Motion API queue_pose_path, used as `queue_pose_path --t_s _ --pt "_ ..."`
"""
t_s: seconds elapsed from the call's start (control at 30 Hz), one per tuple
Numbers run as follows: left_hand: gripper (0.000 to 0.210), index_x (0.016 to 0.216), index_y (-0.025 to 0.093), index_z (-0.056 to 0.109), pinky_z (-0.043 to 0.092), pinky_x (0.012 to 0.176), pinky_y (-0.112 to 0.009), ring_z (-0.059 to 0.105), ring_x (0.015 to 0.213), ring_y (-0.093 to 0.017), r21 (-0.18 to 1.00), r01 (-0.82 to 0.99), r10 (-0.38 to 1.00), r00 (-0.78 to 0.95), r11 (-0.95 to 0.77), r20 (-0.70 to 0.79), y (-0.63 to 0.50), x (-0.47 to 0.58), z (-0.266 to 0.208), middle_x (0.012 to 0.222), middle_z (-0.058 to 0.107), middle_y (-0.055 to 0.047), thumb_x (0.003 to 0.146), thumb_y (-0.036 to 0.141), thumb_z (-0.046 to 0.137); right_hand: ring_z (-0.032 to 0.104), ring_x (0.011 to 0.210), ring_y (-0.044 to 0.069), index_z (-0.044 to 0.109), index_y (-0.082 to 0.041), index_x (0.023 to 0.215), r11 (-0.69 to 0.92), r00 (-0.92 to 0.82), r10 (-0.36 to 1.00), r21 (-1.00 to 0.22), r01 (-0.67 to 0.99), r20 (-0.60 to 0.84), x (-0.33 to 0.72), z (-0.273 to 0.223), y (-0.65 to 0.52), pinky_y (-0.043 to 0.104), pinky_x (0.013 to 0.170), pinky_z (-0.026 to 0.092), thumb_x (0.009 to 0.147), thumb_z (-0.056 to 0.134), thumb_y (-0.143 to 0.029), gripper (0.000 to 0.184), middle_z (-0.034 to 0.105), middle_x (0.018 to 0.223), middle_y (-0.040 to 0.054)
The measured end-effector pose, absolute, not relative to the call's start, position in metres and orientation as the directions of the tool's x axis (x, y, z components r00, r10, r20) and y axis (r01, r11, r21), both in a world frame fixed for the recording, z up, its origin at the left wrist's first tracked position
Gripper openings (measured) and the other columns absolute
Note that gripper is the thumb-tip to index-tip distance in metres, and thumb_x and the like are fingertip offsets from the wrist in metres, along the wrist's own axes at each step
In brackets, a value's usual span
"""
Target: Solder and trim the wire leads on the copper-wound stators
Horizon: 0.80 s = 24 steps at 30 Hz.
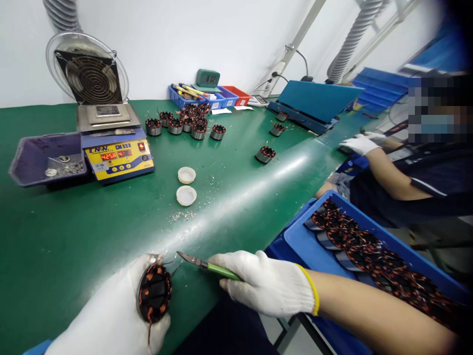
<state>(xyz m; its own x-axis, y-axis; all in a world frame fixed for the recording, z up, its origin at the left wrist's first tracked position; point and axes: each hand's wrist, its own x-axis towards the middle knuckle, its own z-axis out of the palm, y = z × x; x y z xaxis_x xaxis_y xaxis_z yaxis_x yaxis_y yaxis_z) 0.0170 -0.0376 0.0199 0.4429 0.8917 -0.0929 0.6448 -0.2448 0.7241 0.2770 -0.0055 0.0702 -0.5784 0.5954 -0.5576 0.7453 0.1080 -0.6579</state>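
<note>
My left hand (111, 305), in a white glove, is closed around a motor stator (155, 293) with copper windings and a black core. Loose wire ends stick out from its top, and one copper wire hangs from its lower side. In my gloved right hand (264, 281) are green-handled cutting pliers (221, 270), their jaws pointing left, close to the wire ends. Whether the jaws touch a wire I cannot tell. Two small white caps (186, 195) lie on the green table (229, 217) beyond, with wire clippings scattered around them.
A blue bin (295, 236) full of stators stands at right. A solder pot (118, 153) and a purple tray (48, 158) are at left. More stators (198, 129) are grouped at the back, with others (266, 154) farther right. A co-worker's gloved hand (360, 144) shows at far right.
</note>
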Motion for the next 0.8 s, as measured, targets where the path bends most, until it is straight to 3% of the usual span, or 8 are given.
queue_pose_path --t_s 0.13,0.27,0.5,0.8 --pt "0.038 0.105 0.025 0.050 0.056 0.068 -0.028 0.068 0.077 -0.021 0.683 0.661 0.891 0.453 -0.312 -0.032 -0.037 0.017 0.020 0.090 0.067 -0.002 0.069 0.030 0.062 0.051 0.066 0.010 0.059 -0.017 0.105 0.041 -0.593 0.584 -0.709 0.704 -0.555 0.276 0.077 -0.003 0.019 0.059 0.039 0.084 0.049 -0.018 0.023 0.056 0.077 -0.0016" --pt "0.051 0.120 0.027 0.045 0.056 0.081 -0.028 0.068 0.095 -0.024 0.634 0.670 0.884 0.465 -0.386 0.047 -0.037 0.019 0.020 0.109 0.067 -0.005 0.072 0.030 0.060 0.052 0.067 0.010 0.058 -0.017 0.100 -0.019 -0.663 0.491 -0.768 0.640 -0.565 0.274 0.082 -0.002 0.018 0.059 0.039 0.082 0.050 -0.015 0.020 0.056 0.078 -0.0021" --pt "0.062 0.121 0.026 0.054 0.057 0.087 -0.037 0.068 0.099 -0.030 0.620 0.751 0.941 0.334 -0.227 -0.061 -0.039 0.015 0.015 0.110 0.070 -0.005 0.060 0.025 0.063 0.050 0.068 0.009 0.057 -0.017 0.096 -0.065 -0.627 0.480 -0.738 0.672 -0.613 0.268 0.076 -0.002 0.018 0.060 0.039 0.082 0.050 -0.015 0.016 0.055 0.077 -0.0033" --pt "0.063 0.123 0.023 0.053 0.057 0.088 -0.036 0.068 0.100 -0.029 0.603 0.759 0.929 0.363 -0.246 -0.078 -0.041 0.015 0.015 0.110 0.070 -0.007 0.061 0.026 0.063 0.048 0.066 0.009 0.052 -0.017 0.085 -0.039 -0.638 0.512 -0.757 0.652 -0.576 0.269 0.072 -0.002 0.017 0.058 0.037 0.081 0.050 -0.014 0.005 0.053 0.074 -0.0034"
